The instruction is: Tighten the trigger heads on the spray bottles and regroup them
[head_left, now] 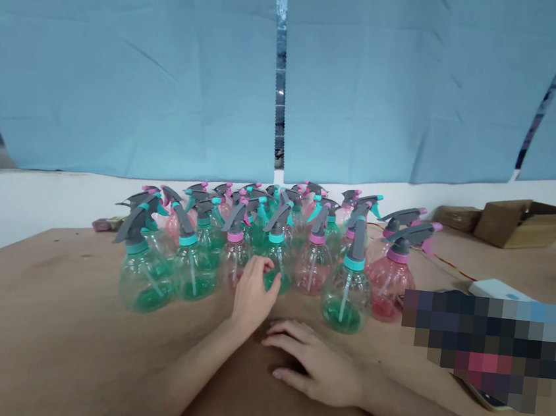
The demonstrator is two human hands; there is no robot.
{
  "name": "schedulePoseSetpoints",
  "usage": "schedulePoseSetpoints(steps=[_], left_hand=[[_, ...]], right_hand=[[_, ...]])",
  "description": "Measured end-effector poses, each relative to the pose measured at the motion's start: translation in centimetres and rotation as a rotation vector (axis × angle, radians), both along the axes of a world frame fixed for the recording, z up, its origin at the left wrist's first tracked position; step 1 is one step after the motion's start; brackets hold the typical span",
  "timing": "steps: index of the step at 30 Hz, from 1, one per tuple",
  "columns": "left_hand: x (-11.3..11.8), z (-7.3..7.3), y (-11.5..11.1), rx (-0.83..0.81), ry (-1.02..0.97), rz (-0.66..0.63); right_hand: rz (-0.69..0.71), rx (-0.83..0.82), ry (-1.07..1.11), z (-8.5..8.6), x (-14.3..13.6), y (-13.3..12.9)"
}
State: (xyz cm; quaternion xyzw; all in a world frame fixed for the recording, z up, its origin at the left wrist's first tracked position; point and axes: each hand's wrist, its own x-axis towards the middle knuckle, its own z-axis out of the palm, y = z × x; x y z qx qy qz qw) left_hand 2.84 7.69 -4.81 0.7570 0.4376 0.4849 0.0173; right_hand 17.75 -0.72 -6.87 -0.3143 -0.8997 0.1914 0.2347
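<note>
My left hand (255, 292) is in front of a green spray bottle (278, 279) with a turquoise collar. Its thumb and fingers are apart and loosely curved, partly covering the bottle; whether they touch it I cannot tell. Lower and to the right, my right hand (316, 364) is over the tabletop with fingers spread and nothing in it. A green-tinted bottle (345, 308) with a grey trigger head stands just beyond it. Beside these are a pink bottle (312, 271) with a pink collar and another green bottle (195, 275) on the left.
Several more green and pink spray bottles stand upright in a tight cluster behind. On the right are an open cardboard box (507, 222), a white box (498, 289) and a blurred-out patch over a phone. A blue cloth (124, 66) hangs behind the wooden table (48, 316).
</note>
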Motion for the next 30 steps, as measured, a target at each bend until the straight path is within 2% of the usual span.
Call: schedulePoseSetpoints(steps=[4, 8, 11, 15, 19, 23, 25, 27, 30], left_hand=[[0.7, 0.8, 1.2, 0.063, -0.207, 0.086], [2.2, 2.6, 3.3, -0.105, -0.4, 0.036], [2.9, 3.8, 4.7, -0.223, -0.425, -0.014], [3.0, 4.7, 5.5, -0.281, -0.367, -0.046], [2.2, 4.9, 4.2, -0.319, -0.317, -0.032], [1.1, 4.9, 1.6, -0.348, -0.29, -0.045], [0.6, 5.1, 0.2, -0.359, -0.31, -0.093], [0.3, 5.3, -0.9, -0.419, -0.38, -0.162], [0.2, 5.4, -1.8, -0.582, -0.579, -0.225]], right_hand=[[-0.006, 0.004, -0.007, 0.0, 0.0, 0.0], [0.002, 0.003, 0.001, -0.1, 0.0, 0.1], [0.003, 0.01, 0.016, -0.2, 0.0, 0.1], [0.009, 0.009, 0.012, -0.4, 0.0, 0.2], [-0.014, 0.013, 0.01, -0.5, 0.1, 0.1], [-0.155, 0.065, 0.13, -0.7, 0.1, -0.1], [-0.233, 0.111, 0.229, -0.8, 0.1, -0.1], [-0.279, 0.144, 0.3, -1.0, 0.2, -0.1], [-0.279, 0.153, 0.329, -1.2, 0.1, 0.0]])
